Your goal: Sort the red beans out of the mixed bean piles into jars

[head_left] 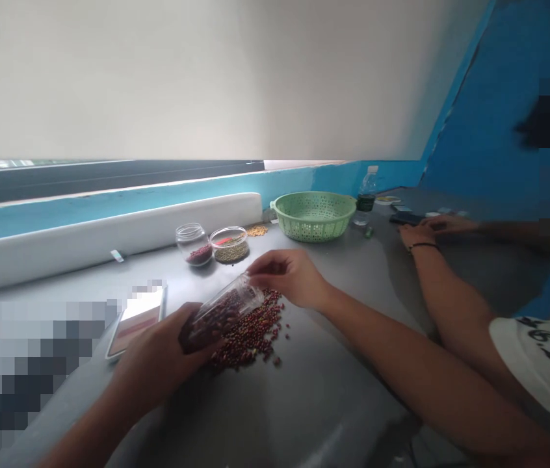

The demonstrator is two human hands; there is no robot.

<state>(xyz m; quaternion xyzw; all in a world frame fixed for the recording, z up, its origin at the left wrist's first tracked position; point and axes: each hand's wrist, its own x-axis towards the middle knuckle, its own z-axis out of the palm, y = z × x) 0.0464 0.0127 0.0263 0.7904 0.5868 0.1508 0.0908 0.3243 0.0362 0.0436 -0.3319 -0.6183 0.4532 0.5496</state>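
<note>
My left hand (168, 351) is wrapped round a clear plastic jar (223, 309) partly filled with dark red beans. The jar is tilted, its mouth toward the right and up, over a loose pile of red beans (255, 335) on the grey tabletop. At the jar's mouth is my right hand (292, 279), thumb and fingers pinched together near the rim. Whether the fingertips hold a bean or only touch the rim is hidden. Just beyond stand a clear jar with reddish beans (199, 252) and a round, low tub of green beans (231, 250).
A phone (138, 315) lies left of my left hand. Farther back are yellow kernels (257, 231), a green basket (314, 221) and a water bottle (365, 198). At right, another person's hands (421, 234) rest near a dark object. A wall edge (109, 227) bounds the table's back.
</note>
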